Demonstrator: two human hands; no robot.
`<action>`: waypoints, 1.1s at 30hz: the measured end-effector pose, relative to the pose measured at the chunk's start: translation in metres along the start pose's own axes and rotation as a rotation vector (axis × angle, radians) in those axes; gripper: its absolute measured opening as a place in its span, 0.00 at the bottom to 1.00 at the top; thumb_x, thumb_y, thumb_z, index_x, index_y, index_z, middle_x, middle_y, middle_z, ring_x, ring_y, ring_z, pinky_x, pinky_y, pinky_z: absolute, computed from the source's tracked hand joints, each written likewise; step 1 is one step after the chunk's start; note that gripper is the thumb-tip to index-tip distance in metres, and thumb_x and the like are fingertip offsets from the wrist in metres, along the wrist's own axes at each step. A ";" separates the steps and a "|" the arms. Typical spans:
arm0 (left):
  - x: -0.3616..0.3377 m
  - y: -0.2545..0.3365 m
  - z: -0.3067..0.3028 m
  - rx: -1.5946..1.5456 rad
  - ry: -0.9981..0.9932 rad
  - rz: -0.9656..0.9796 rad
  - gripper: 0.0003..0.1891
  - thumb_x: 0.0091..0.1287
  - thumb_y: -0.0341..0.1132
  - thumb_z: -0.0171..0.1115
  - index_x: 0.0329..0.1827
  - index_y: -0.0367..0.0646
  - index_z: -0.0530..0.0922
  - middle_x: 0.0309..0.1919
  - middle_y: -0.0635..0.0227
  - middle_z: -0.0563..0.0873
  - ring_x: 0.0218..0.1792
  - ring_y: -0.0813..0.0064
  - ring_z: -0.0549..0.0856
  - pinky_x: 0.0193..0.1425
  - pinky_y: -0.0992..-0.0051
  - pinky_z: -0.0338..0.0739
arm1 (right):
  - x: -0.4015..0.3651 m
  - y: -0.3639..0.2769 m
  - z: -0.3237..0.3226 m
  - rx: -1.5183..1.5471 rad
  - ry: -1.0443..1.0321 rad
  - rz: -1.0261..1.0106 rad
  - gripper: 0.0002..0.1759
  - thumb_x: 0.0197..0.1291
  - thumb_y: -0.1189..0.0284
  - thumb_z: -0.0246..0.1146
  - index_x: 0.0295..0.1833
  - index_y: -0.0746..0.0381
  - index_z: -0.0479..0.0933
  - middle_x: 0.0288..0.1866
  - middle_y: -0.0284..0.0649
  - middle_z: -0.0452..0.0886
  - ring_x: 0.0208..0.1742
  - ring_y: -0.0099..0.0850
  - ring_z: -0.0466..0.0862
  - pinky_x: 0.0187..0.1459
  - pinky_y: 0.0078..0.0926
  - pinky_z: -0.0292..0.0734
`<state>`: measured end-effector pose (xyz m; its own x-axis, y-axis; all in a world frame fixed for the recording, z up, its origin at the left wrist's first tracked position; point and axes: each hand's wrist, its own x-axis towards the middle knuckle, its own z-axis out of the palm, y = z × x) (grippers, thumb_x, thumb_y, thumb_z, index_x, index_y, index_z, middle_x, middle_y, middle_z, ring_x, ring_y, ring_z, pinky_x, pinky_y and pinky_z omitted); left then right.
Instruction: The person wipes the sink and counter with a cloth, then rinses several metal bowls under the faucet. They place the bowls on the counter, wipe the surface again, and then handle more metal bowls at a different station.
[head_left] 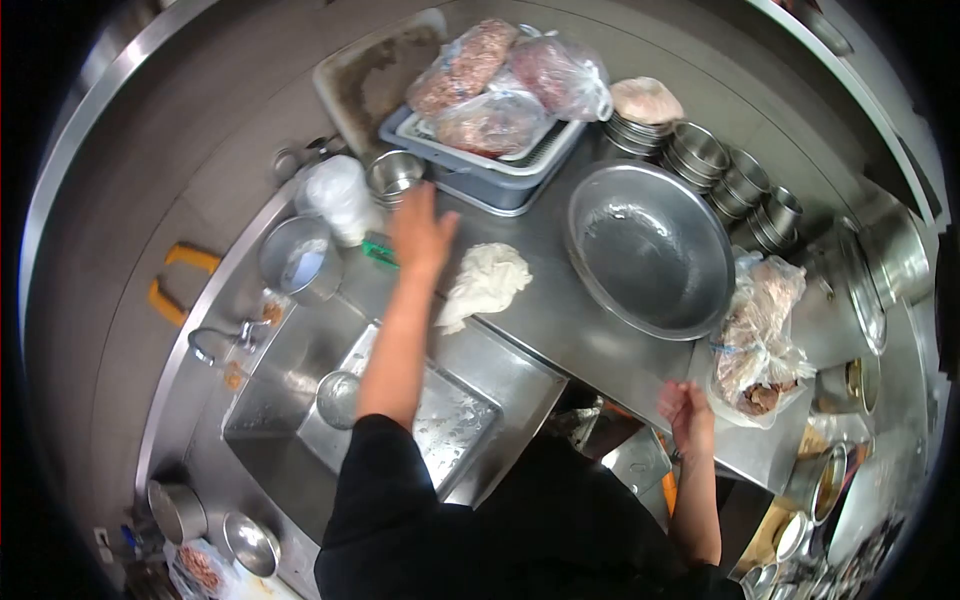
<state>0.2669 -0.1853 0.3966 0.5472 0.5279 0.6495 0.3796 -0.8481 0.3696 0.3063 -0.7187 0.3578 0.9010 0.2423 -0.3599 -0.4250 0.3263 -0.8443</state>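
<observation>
My left hand (422, 235) reaches over the counter behind the sink, its fingers near the rim of a small steel pot (396, 175); whether it touches the pot cannot be made out. A green item (379, 250) lies just left of the wrist, and a crumpled white cloth (487, 284) rests to its right. Near the counter's front edge, my right hand (686, 412) is raised with its fingers curled, and what it may hold is too small to tell. Beyond it sits a large steel bowl (650, 250).
Bagged meat (492, 122) fills a grey tray (470, 190) at the back. Stacked steel containers (697, 152) stand behind the bowl. Another bag (758, 325) lies at the right, near a big pot (835, 300). The sink (270, 430) with its faucet (228, 340) is at the left.
</observation>
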 end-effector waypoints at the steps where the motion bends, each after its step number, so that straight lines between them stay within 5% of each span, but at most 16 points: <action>1: 0.015 -0.019 0.006 0.150 0.036 0.020 0.36 0.57 0.47 0.69 0.66 0.39 0.68 0.66 0.52 0.71 0.67 0.54 0.68 0.69 0.58 0.64 | -0.014 0.006 -0.011 -0.037 -0.022 0.051 0.15 0.69 0.58 0.56 0.42 0.61 0.74 0.42 0.44 0.83 0.41 0.36 0.85 0.39 0.37 0.83; 2: 0.030 -0.041 0.015 0.197 0.004 0.028 0.36 0.57 0.46 0.69 0.67 0.42 0.67 0.63 0.54 0.74 0.65 0.55 0.70 0.66 0.57 0.67 | -0.028 0.011 -0.020 -0.026 0.006 0.040 0.15 0.69 0.58 0.56 0.42 0.61 0.74 0.42 0.44 0.83 0.41 0.36 0.85 0.39 0.37 0.83; 3: 0.044 -0.034 -0.003 0.217 -0.266 -0.120 0.35 0.56 0.43 0.69 0.66 0.44 0.68 0.59 0.56 0.77 0.62 0.56 0.73 0.61 0.57 0.71 | -0.041 0.015 -0.028 -0.033 0.009 0.082 0.15 0.68 0.59 0.56 0.42 0.62 0.73 0.41 0.45 0.83 0.38 0.36 0.85 0.37 0.37 0.83; 4: 0.046 -0.056 0.011 0.374 -0.306 -0.034 0.29 0.54 0.39 0.70 0.59 0.44 0.72 0.54 0.59 0.78 0.59 0.58 0.75 0.56 0.57 0.73 | -0.052 0.021 -0.035 -0.038 0.007 0.128 0.15 0.68 0.60 0.56 0.41 0.62 0.73 0.40 0.46 0.83 0.35 0.37 0.85 0.36 0.37 0.83; 5: 0.052 -0.076 0.026 0.353 -0.232 0.064 0.15 0.50 0.34 0.68 0.41 0.42 0.76 0.44 0.59 0.81 0.51 0.55 0.78 0.51 0.56 0.74 | -0.062 0.028 -0.045 -0.026 0.020 0.126 0.15 0.68 0.60 0.56 0.41 0.62 0.73 0.40 0.46 0.83 0.35 0.37 0.85 0.36 0.37 0.83; 7: 0.057 -0.086 0.024 0.265 -0.242 0.198 0.12 0.48 0.31 0.66 0.36 0.42 0.76 0.39 0.58 0.81 0.47 0.54 0.79 0.49 0.56 0.74 | -0.082 0.042 -0.071 -0.047 0.075 0.203 0.13 0.68 0.63 0.55 0.42 0.63 0.73 0.40 0.47 0.83 0.34 0.38 0.85 0.35 0.38 0.83; 14: 0.040 -0.064 -0.020 -0.066 -0.190 0.302 0.14 0.49 0.30 0.70 0.34 0.37 0.74 0.33 0.49 0.78 0.41 0.47 0.77 0.46 0.54 0.70 | -0.141 0.153 -0.226 -0.182 0.374 0.449 0.13 0.65 0.65 0.55 0.44 0.64 0.72 0.38 0.49 0.82 0.32 0.43 0.85 0.31 0.43 0.84; 17: 0.035 -0.010 -0.077 0.000 -0.171 0.263 0.14 0.51 0.29 0.70 0.36 0.35 0.74 0.33 0.51 0.80 0.38 0.50 0.79 0.43 0.58 0.72 | -0.169 0.204 -0.295 -0.379 0.462 0.640 0.15 0.67 0.64 0.54 0.47 0.66 0.71 0.37 0.49 0.81 0.30 0.43 0.85 0.28 0.44 0.84; 19: 0.044 0.003 -0.100 -0.188 -0.332 0.055 0.15 0.52 0.31 0.72 0.35 0.34 0.73 0.31 0.53 0.80 0.35 0.54 0.80 0.40 0.62 0.73 | -0.183 0.191 -0.286 -0.959 0.342 0.863 0.15 0.67 0.64 0.54 0.48 0.66 0.71 0.34 0.47 0.81 0.29 0.43 0.85 0.27 0.44 0.84; 20: 0.047 0.019 -0.108 -0.315 -0.333 0.055 0.16 0.53 0.32 0.72 0.34 0.34 0.73 0.30 0.54 0.79 0.33 0.55 0.79 0.39 0.63 0.73 | -0.182 0.276 -0.371 -0.559 0.475 0.973 0.15 0.67 0.64 0.54 0.48 0.66 0.71 0.32 0.45 0.80 0.29 0.42 0.85 0.26 0.43 0.84; 23: 0.053 0.070 -0.118 -0.402 -0.397 0.007 0.15 0.54 0.32 0.72 0.32 0.33 0.73 0.29 0.54 0.79 0.32 0.57 0.79 0.39 0.65 0.73 | -0.184 0.250 -0.346 -0.482 0.500 0.871 0.15 0.67 0.64 0.55 0.46 0.67 0.72 0.32 0.46 0.80 0.28 0.41 0.85 0.26 0.43 0.84; 25: 0.060 0.116 -0.111 -0.214 -0.309 0.312 0.15 0.54 0.32 0.72 0.32 0.34 0.73 0.29 0.55 0.80 0.31 0.59 0.80 0.39 0.66 0.73 | -0.178 0.247 -0.342 -0.449 0.457 0.833 0.16 0.67 0.65 0.55 0.47 0.68 0.72 0.34 0.46 0.81 0.28 0.40 0.85 0.26 0.43 0.84; 29: 0.077 0.236 -0.071 -0.490 -0.332 0.379 0.16 0.56 0.36 0.72 0.34 0.34 0.74 0.32 0.55 0.82 0.34 0.58 0.82 0.40 0.65 0.75 | -0.155 0.229 -0.305 -0.475 0.492 0.669 0.16 0.66 0.66 0.56 0.48 0.69 0.71 0.37 0.47 0.82 0.28 0.39 0.85 0.23 0.37 0.84; 33: 0.099 0.375 -0.005 -0.612 -0.206 0.711 0.18 0.54 0.39 0.73 0.37 0.35 0.75 0.35 0.54 0.82 0.39 0.53 0.80 0.43 0.63 0.74 | -0.150 0.225 -0.306 -0.414 0.491 0.541 0.17 0.65 0.66 0.57 0.51 0.68 0.70 0.40 0.50 0.83 0.30 0.38 0.86 0.24 0.35 0.84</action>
<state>0.4592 -0.4511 0.6030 0.6415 -0.1711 0.7478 -0.5154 -0.8182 0.2550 0.1026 -0.9615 0.1003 0.5586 -0.1881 -0.8078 -0.8293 -0.1058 -0.5488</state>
